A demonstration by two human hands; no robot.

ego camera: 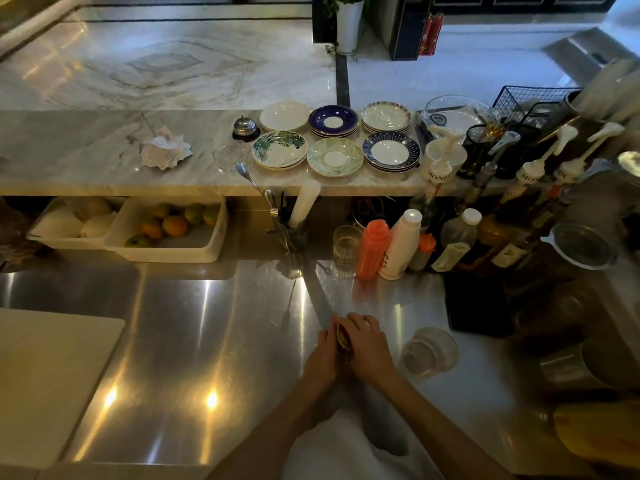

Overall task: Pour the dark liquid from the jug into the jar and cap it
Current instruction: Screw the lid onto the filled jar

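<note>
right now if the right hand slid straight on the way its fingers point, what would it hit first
The right hand points up and left, over the jar both hands clasp. Beyond that, the steel counter looks free until the spoon, though depth is hard to judge.

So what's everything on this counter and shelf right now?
Saucer stacks: six, white, blue and green patterns, marble shelf.
Service bell: one, silver, left of the saucers.
Crumpled paper: one, white, shelf left.
Fruit bin: one, white, holding orange and green fruit, under the shelf.
Squeeze bottle: one, orange, steel counter.
White bottle: one, beside the orange one.
Syrup bottles: several, white pumps, right.
Clear tumbler: one, left of the orange bottle.
Clear container: one, right of the hands.
Jar: one, dark, between the hands.
Left hand: on the jar.
Right hand: over its top.
</note>
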